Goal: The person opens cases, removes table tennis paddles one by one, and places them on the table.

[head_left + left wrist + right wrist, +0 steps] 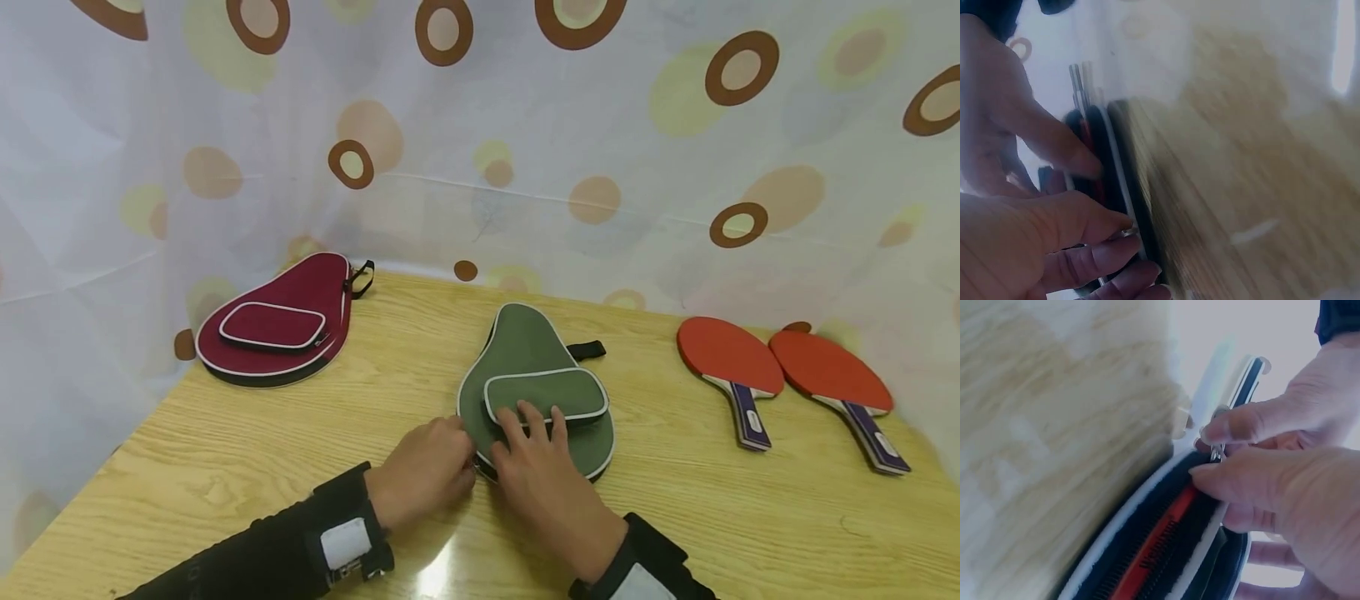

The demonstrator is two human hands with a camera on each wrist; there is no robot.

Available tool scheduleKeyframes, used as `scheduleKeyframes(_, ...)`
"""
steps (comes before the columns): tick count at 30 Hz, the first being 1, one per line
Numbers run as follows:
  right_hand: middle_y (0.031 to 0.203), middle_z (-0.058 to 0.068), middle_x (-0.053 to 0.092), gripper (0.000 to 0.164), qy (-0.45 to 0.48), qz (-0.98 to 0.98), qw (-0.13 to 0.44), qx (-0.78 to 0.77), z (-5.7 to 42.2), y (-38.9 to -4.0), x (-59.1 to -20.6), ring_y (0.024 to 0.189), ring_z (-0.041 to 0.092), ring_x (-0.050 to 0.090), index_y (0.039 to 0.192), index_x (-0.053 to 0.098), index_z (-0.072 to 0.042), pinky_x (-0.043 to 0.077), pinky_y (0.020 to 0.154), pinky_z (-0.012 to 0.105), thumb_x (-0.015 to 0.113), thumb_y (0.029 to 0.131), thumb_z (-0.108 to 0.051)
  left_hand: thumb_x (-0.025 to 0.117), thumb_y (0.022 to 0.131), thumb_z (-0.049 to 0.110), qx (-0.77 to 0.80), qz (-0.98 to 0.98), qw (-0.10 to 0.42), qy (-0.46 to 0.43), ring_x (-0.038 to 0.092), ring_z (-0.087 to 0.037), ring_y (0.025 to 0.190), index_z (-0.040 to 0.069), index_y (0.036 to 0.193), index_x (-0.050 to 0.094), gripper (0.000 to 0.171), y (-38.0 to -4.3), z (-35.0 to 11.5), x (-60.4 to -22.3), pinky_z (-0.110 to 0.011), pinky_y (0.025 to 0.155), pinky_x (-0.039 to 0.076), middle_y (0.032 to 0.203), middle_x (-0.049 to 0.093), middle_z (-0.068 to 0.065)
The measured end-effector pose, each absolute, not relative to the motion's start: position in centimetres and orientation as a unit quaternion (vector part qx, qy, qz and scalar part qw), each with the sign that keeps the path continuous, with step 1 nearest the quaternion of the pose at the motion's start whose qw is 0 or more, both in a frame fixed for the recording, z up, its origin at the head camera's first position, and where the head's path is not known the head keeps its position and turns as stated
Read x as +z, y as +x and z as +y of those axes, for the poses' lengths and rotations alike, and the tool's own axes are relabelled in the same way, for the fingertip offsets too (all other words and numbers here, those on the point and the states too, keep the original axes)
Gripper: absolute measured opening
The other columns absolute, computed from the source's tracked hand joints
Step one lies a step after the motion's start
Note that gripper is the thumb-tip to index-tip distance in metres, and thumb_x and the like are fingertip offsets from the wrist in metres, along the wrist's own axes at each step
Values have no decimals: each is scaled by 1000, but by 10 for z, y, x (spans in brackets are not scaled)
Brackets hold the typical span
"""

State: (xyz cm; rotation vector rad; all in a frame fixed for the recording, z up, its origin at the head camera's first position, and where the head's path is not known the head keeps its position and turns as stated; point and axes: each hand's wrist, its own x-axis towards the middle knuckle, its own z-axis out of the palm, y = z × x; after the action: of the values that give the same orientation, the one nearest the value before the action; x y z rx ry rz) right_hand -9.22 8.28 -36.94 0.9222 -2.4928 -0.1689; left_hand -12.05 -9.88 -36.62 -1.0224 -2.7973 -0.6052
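A green table tennis bat case (517,350) with white piping and a front pocket lies flat on the table. My left hand (427,467) is at its near left edge, thumb and finger pinching the small metal zipper pull (1216,450). My right hand (543,483) rests on the case, fingers spread over the pocket's lower edge. Its thumb (1229,478) presses by the zipper at the case's side. Between the parted zipper teeth, the right wrist view shows a red strip (1150,556) with dark lettering.
A dark red case (285,292) of the same shape lies at the back left. Two red bats (727,354) (832,367) with blue handles lie on the right. A patterned curtain (480,125) hangs behind the wooden table (360,400).
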Motion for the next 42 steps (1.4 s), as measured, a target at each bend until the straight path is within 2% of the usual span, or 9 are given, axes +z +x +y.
scheduleKeyframes(6, 128, 16, 53, 13, 343, -925, 166, 7, 96, -94, -364, 124, 40, 50, 80, 67, -4, 43, 92, 71, 79, 77, 0, 72, 79, 2, -184, -930, 57, -313, 50, -16, 62, 11, 67, 63, 17, -131, -103, -367, -31, 49, 39, 71, 51, -3)
scheduleKeyframes(11, 130, 15, 54, 19, 374, -916, 140, 43, 113, -96, -360, 125, 39, 50, 75, 65, -8, 40, 94, 73, 83, 73, -1, 72, 79, 2, -181, -933, 59, -306, 53, -20, 63, 10, 66, 63, 17, -137, -104, -368, -34, 50, 42, 71, 50, -5)
scheduleKeyframes(17, 131, 10, 56, 33, 404, -902, 120, 91, 131, -100, -355, 125, 33, 51, 64, 53, -17, 39, 99, 70, 74, 70, 7, 71, 80, -1, -195, -933, 54, -296, 52, -20, 65, 8, 68, 64, 16, -140, -103, -368, -34, 51, 42, 72, 50, -5)
scheduleKeyframes(21, 131, 8, 56, 37, 407, -902, 102, 105, 139, -99, -354, 127, 29, 51, 62, 47, -20, 38, 104, 67, 69, 70, 8, 71, 80, -1, -194, -935, 54, -292, 52, -20, 65, 8, 69, 64, 16, -143, -102, -369, -34, 52, 42, 71, 50, -5)
scheduleKeyframes(31, 132, 6, 56, 30, 407, -902, 89, 109, 153, -101, -355, 126, 28, 51, 64, 49, -22, 36, 107, 65, 67, 66, 2, 72, 84, 2, -207, -937, 18, -280, 49, -18, 67, 10, 67, 61, 21, -149, -102, -368, -32, 53, 38, 73, 49, -4)
scheduleKeyframes(35, 133, 6, 55, 28, 401, -906, 85, 104, 158, -101, -354, 128, 27, 49, 66, 53, -23, 34, 109, 63, 71, 67, -1, 71, 85, 2, -206, -938, 17, -277, 48, -18, 67, 10, 68, 61, 21, -150, -101, -368, -32, 52, 38, 73, 48, -4)
scheduleKeyframes(42, 133, 8, 55, 30, 409, -901, 105, 97, 167, -101, -355, 126, 30, 51, 66, 52, -23, 36, 106, 65, 73, 65, -2, 71, 86, 3, -206, -940, 16, -272, 48, -19, 68, 11, 68, 59, 23, -150, -99, -368, -33, 52, 38, 74, 47, -4)
